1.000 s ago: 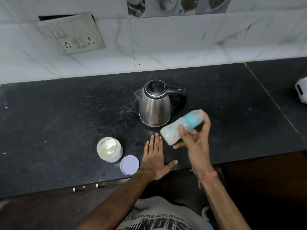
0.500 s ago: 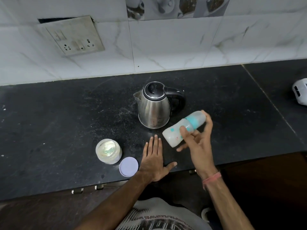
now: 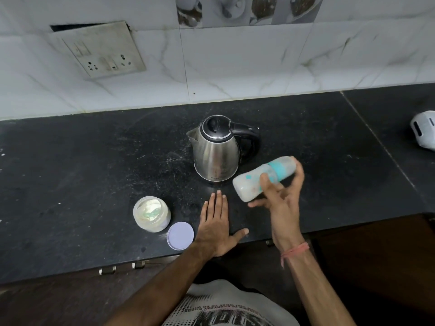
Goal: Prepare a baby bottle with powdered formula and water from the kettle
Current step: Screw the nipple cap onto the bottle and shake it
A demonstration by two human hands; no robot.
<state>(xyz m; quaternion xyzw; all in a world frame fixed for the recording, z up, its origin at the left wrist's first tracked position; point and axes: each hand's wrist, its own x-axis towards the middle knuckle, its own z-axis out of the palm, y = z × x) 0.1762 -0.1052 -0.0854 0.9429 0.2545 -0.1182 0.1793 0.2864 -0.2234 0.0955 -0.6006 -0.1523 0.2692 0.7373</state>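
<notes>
My right hand (image 3: 280, 196) holds a baby bottle (image 3: 249, 184) with a teal collar and clear cap, tilted nearly sideways just above the counter, its base toward the left; milky contents show inside. A steel kettle (image 3: 215, 154) with a black lid and handle stands upright just behind the bottle, lid down. An open jar of formula powder (image 3: 151, 214) sits at the front left, with its lilac lid (image 3: 180, 235) lying flat beside it. My left hand (image 3: 216, 228) rests flat on the counter, fingers spread, between the lid and the bottle, holding nothing.
The black stone counter (image 3: 70, 172) runs to a white tiled wall with a socket plate (image 3: 103, 50). A white object (image 3: 423, 130) lies at the far right edge. The counter's front edge is right under my wrists.
The bottle in my right hand has shifted slightly in tilt and position, as in a shaking motion. My left hand stays flat in place.
</notes>
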